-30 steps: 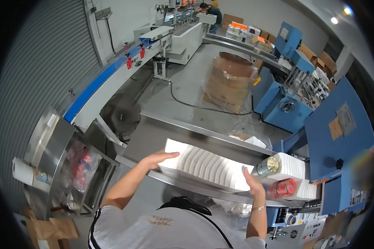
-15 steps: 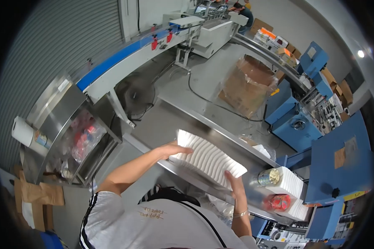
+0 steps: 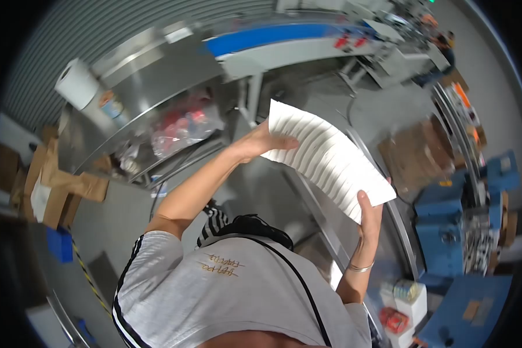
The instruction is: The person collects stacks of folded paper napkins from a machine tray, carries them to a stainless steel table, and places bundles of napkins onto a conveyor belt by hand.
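Observation:
A long row of white, folded-paper-like packs (image 3: 327,153), pressed together and bowed into an arc, is held up in front of me between both hands. My left hand (image 3: 265,142) grips the upper left end, thumb lying over the ridged face. At the lower right end, my right hand (image 3: 370,210) clasps the row, its thumb on the front and a bracelet on the wrist. Most fingers of both hands are hidden behind the row. Beneath it runs the metal trough (image 3: 325,223) of a conveyor.
A steel table (image 3: 174,64) carries a white paper roll (image 3: 77,83), with bagged red items (image 3: 185,124) on its shelf. Behind are a blue-belted conveyor (image 3: 290,37) and a large carton (image 3: 417,153). At right stand two jars (image 3: 393,319), white stacks and blue machines (image 3: 441,217).
My view and body have turned left, toward the steel table. Both hands have lifted the white row up off the trough area and carry it along, still gripped at both ends.

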Demonstrator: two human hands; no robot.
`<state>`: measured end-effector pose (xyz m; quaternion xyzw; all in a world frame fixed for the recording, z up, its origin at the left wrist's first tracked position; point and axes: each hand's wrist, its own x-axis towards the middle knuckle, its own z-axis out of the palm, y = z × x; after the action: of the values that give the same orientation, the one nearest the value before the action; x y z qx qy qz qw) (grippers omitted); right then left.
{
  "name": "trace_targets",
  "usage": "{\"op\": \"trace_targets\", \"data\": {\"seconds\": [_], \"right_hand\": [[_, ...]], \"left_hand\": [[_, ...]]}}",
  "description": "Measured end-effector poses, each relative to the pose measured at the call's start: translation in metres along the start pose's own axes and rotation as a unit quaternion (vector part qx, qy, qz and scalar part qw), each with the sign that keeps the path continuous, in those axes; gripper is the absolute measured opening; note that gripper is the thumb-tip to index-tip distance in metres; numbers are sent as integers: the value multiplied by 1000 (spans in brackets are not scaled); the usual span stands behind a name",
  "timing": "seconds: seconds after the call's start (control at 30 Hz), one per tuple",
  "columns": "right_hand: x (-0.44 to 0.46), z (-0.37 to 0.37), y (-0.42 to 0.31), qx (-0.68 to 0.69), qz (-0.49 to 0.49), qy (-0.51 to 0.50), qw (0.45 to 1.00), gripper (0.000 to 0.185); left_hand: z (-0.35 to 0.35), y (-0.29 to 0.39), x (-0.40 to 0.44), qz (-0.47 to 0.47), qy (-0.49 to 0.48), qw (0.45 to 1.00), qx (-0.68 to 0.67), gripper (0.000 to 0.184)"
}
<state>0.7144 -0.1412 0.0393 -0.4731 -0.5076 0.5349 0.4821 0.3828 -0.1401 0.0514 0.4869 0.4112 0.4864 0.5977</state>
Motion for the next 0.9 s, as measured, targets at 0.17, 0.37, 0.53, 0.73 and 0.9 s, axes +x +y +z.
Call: {"op": "trace_targets", "data": {"seconds": [0.17, 0.37, 0.53, 0.73, 0.9], "right_hand": [[73, 188, -4, -39, 33, -148, 988, 116], [166, 391, 31, -50, 63, -358, 930, 87], [222, 539, 18, -110, 111, -494, 855, 63], [307, 659, 32, -355, 147, -558, 736, 94], [384, 744, 64, -418, 18, -614, 669, 98]], "left_hand": [[-168, 21, -69, -27, 158, 987, -24, 70], [-314, 45, -152, -66, 329, 941, -30, 69], [-406, 40, -175, -114, 414, 901, -60, 69], [-482, 5, -163, -214, 455, 864, -14, 78], [-464, 47, -146, -268, 447, 826, 213, 86]]}}
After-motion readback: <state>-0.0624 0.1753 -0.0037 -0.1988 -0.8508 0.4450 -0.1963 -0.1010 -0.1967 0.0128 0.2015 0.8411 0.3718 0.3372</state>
